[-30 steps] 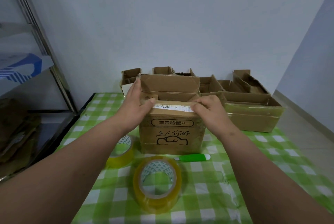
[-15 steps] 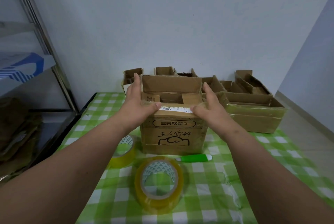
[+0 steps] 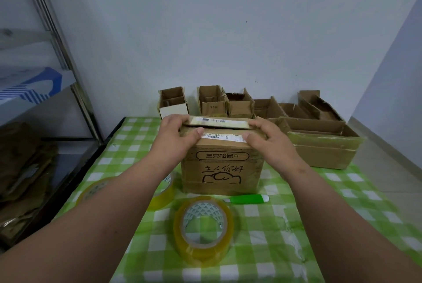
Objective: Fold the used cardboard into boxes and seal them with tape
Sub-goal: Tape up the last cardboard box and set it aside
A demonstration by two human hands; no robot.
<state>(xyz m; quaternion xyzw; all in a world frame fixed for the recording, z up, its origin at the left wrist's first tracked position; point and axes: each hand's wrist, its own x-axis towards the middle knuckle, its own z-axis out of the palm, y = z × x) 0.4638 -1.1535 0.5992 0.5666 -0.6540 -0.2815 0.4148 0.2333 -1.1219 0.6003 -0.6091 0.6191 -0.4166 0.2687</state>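
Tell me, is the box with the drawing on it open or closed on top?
Nearly closed. Both top flaps of the box are folded down, held by the left hand and right hand, with a dark gap between them and no tape across.

Your brown box [image 3: 222, 168] has black print and white labels; tablecloth [image 3: 285, 248] green-white check; tape roll [image 3: 203, 225] yellow; knife [image 3: 247, 198] green.

Far flap [image 3: 219, 121] of the box [image 3: 222, 164] now folded down; both hands [image 3: 180, 136] [image 3: 269, 139] press the top flaps.
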